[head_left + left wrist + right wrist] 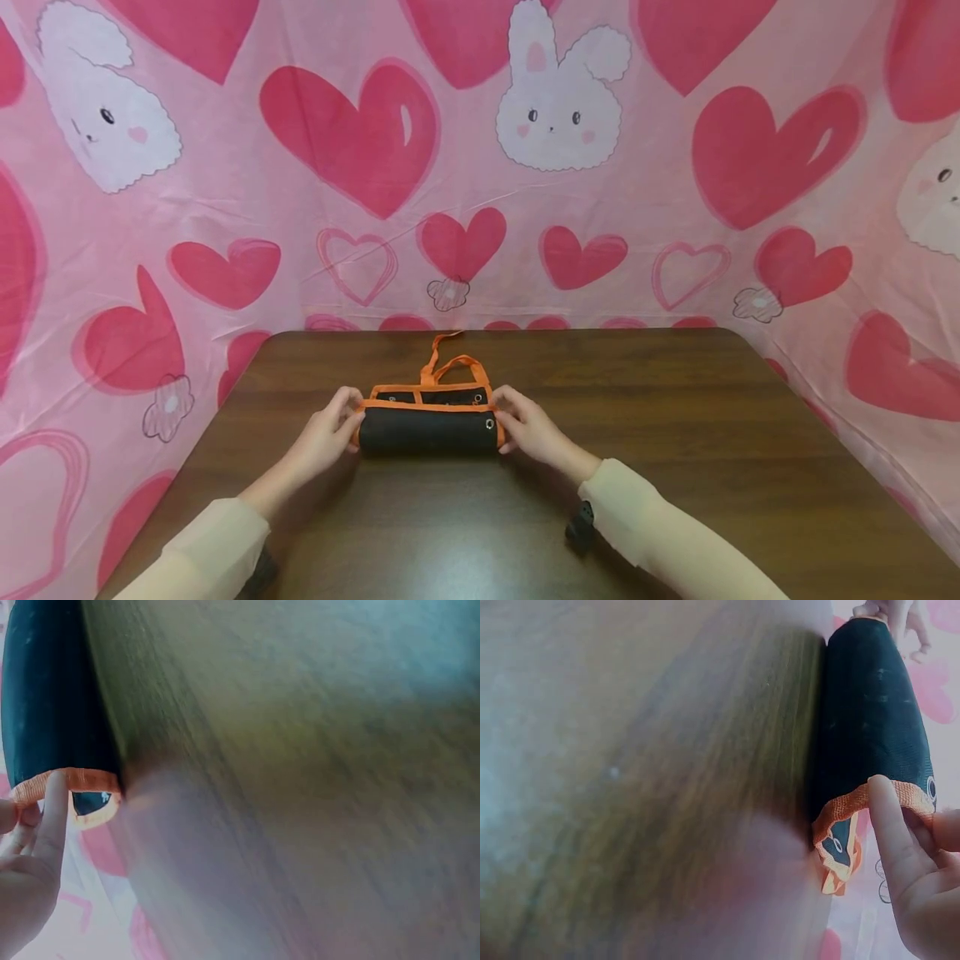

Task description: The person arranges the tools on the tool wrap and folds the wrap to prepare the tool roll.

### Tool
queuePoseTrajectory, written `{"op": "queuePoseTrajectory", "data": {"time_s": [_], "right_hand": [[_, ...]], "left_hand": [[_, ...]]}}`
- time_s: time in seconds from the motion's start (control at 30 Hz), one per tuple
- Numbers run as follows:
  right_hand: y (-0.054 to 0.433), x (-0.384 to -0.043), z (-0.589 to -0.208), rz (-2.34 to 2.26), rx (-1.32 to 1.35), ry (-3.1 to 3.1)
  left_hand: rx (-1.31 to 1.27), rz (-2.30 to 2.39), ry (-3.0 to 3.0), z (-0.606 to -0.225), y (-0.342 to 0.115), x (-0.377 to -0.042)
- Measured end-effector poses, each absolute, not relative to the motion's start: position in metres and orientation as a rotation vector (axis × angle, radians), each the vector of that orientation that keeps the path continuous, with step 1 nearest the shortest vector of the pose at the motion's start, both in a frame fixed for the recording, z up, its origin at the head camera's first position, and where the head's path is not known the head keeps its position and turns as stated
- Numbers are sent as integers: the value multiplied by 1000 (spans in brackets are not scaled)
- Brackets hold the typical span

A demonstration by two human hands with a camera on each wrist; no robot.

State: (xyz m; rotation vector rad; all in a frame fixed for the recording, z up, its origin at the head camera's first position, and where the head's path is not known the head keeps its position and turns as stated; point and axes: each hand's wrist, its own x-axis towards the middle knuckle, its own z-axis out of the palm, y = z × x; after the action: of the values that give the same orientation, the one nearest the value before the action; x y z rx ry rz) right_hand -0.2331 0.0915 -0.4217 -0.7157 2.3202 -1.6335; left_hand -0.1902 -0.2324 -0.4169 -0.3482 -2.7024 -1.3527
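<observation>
A black fabric tool roll [427, 431] with orange edging lies partly rolled up on the table, crosswise in front of the person. My left hand [328, 431] pinches its left end at the orange edge; the thumb and fingers also show in the left wrist view, by the roll's trim [82, 780]. At the opposite end my right hand [534, 427] grips the edge, with one finger [889, 817] laid along the trim in the right wrist view. A metal eyelet [490, 424] sits near the right end. Behind the rolled part, a flat flap [395, 397] shows.
Orange straps [467, 361] trail from the roll toward the table's back edge. The dark wooden table [637, 392] has rounded far corners. A pink cloth [465, 183] with hearts and rabbits hangs behind and at both sides.
</observation>
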Motion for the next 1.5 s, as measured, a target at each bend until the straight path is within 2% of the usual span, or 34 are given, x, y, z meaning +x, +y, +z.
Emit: {"op": "queuePoseTrajectory", "data": {"time_s": [0.27,0.6,0.87,1.07,1.37,1.5], "right_hand": [[93,-238,-419,-1567,-679,2284],[93,-240,-418,-1272,-810,2431],[89,-243,-419,-1151,-788,2639],[88,-249,-420,-1178,-819,2688],[83,-266,-420,-1357,-554,2537],[79,-274,-420,-1382,-459,2567]], "left_hand": [[-240,-1323,-2795,-411,-234,-190],[-439,-1198,-2814,-410,-236,-189],[-451,-911,-2790,-415,-239,-195],[-429,-908,-2817,-415,-239,-203],[-224,-1133,-2878,-413,-231,-214],[-204,-1045,-2846,-413,-229,-221]]}}
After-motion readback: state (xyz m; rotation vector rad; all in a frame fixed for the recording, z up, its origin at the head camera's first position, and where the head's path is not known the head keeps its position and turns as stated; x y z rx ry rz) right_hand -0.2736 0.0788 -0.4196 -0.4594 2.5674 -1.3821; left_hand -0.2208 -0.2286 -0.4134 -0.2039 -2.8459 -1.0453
